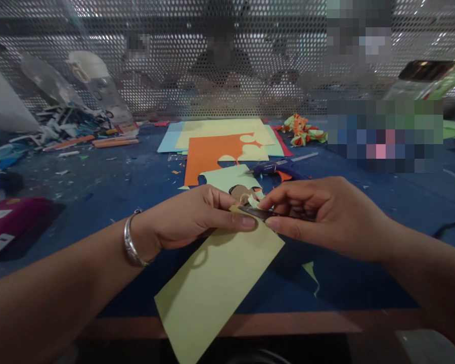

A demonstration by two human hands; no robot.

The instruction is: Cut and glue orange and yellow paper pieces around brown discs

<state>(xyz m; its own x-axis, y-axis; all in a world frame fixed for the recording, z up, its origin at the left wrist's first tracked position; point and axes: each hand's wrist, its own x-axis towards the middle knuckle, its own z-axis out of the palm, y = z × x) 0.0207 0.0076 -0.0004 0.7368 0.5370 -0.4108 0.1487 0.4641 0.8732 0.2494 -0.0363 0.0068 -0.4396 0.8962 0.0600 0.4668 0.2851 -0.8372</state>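
Observation:
My left hand [208,215] is closed on a pale yellow sheet of paper [216,285], thumb on top near its upper edge. The sheet slants down over the table's front edge. In my right hand [318,215] are dark-bladed scissors [252,211], their handles hidden by my fingers. The blades lie at the upper edge of the sheet, beside my left thumb. A narrow curled paper strip [255,202] rises next to the blades. Just beyond my hands lie a pale green cut sheet [231,177] and an orange sheet [205,154] with rounded cutouts.
A blue glue gun [276,168] lies beyond my right hand. Stacked coloured sheets [223,129] and crumpled paper flowers [303,130] are farther back. At left stand a bottle [108,93] and a purple power strip [17,222]. A perforated metal screen [167,65] closes the back.

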